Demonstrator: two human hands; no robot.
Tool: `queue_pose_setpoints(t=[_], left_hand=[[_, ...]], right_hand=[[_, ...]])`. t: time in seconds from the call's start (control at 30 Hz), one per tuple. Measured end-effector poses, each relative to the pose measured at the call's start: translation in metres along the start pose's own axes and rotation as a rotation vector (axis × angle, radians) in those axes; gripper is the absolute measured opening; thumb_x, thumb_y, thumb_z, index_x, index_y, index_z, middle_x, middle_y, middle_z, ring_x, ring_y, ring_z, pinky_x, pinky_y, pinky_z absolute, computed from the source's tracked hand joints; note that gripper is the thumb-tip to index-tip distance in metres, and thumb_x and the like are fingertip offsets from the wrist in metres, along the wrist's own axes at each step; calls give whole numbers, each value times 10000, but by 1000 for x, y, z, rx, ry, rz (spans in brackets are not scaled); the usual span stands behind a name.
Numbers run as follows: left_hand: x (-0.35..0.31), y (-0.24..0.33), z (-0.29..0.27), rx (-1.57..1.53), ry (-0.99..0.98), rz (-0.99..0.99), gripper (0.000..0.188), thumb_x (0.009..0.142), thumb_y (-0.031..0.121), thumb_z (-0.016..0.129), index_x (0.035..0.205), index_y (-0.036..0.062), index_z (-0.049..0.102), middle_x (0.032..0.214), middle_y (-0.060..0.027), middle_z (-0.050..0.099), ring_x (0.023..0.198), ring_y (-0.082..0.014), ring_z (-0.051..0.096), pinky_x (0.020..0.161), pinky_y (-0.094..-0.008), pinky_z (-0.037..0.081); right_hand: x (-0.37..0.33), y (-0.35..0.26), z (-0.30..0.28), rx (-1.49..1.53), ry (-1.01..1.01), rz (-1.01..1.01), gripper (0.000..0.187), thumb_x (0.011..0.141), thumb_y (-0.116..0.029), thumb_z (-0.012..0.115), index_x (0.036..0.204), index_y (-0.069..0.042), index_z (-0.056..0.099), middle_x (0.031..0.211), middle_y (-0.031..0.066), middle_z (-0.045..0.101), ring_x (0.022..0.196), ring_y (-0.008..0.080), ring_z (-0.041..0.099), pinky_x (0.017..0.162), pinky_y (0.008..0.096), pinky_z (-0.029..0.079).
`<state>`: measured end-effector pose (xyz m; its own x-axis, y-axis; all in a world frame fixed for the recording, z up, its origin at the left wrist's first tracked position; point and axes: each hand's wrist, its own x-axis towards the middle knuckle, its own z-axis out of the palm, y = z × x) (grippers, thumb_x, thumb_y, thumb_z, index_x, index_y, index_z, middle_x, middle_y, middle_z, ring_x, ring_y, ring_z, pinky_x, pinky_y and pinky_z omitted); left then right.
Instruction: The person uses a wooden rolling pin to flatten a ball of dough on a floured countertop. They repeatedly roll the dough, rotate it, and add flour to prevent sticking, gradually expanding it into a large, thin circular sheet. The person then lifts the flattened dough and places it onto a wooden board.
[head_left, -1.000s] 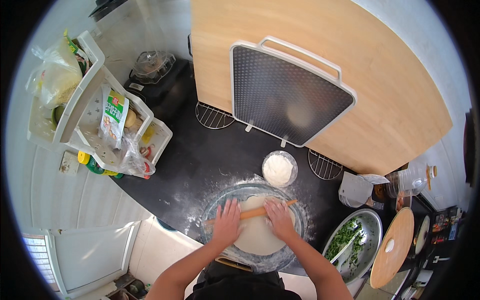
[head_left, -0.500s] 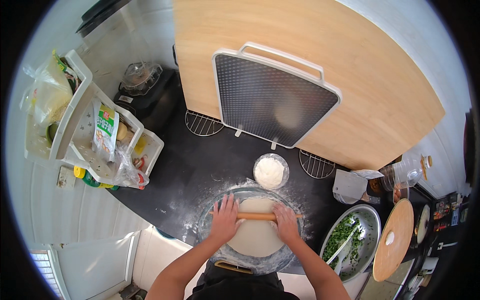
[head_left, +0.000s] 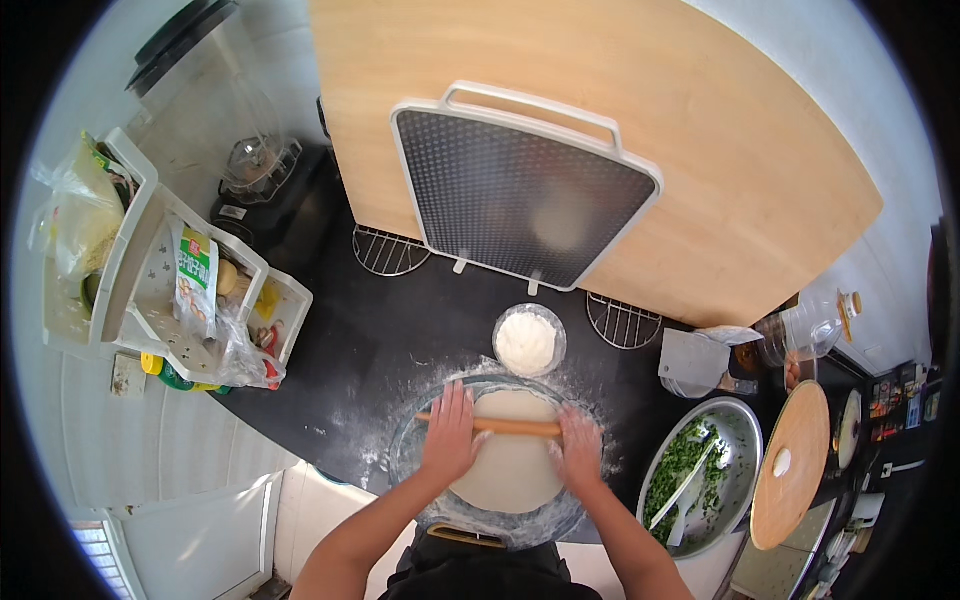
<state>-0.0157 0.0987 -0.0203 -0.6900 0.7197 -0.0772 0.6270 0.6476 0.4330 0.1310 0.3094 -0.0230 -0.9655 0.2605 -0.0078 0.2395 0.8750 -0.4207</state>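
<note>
A thin wooden rolling pin [head_left: 505,426] lies across a flat round of pale dough [head_left: 510,470] on a floured round glass board [head_left: 408,458]. My left hand [head_left: 450,432] presses palm-down on the pin's left part. My right hand [head_left: 580,446], dusted with flour, presses on its right end. A small glass bowl of flour [head_left: 528,340] stands just beyond the board.
A metal bowl of chopped greens with utensils [head_left: 700,478] sits at the right, beside a round wooden lid [head_left: 790,465]. A large wooden board [head_left: 700,150] and a grey mesh tray [head_left: 520,195] lean at the back. A white rack with packets [head_left: 150,290] stands left.
Both hands have pushed the rolling pin away from me, from the near part of the dough toward its far edge. The view has shifted slightly.
</note>
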Motion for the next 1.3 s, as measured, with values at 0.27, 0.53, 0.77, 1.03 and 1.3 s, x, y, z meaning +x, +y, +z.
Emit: queue_pose_setpoints(t=[0.27, 0.53, 0.77, 1.03, 1.3], left_hand=[[67, 15, -6, 65, 199, -92, 850, 893, 406, 585, 1439, -132, 220, 1533, -307, 167, 1442, -436, 141, 1160, -534, 135], [11, 31, 10, 34, 57, -57, 876, 907, 428, 566, 1438, -152, 180, 1535, -334, 102, 1442, -470, 87, 1164, -534, 115], [30, 45, 9, 2, 119, -94, 863, 906, 406, 573, 1438, -151, 183, 1532, -334, 113, 1437, -468, 104, 1164, -537, 112], [-42, 35, 13, 15, -119, 94, 869, 853, 359, 639, 1444, -117, 214, 1536, -302, 147, 1440, -452, 121, 1167, -531, 122], [-1, 40, 8, 51, -59, 129, 824, 862, 336, 630, 1438, -105, 239, 1528, -280, 202, 1441, -428, 144, 1173, -514, 132]], right_hand=[[64, 30, -6, -35, 154, 18, 651, 843, -235, 644, 1400, -8, 395, 1487, 162, 378, 1368, 347, 351, 1126, 486, 251], [-11, 16, -7, 14, 125, 125, 631, 862, -229, 627, 1400, 0, 388, 1490, 181, 366, 1385, 356, 325, 1141, 484, 235], [34, 41, -14, -33, 150, 154, 631, 888, -260, 601, 1414, 7, 375, 1502, 182, 348, 1401, 358, 296, 1159, 492, 208], [-67, -8, 2, -11, 139, 300, 697, 868, -274, 623, 1441, 5, 340, 1542, 180, 268, 1429, 368, 238, 1161, 539, 163], [-15, 22, -15, -41, 212, 244, 527, 865, -238, 618, 1337, -41, 489, 1448, 177, 410, 1379, 357, 318, 1142, 532, 212]])
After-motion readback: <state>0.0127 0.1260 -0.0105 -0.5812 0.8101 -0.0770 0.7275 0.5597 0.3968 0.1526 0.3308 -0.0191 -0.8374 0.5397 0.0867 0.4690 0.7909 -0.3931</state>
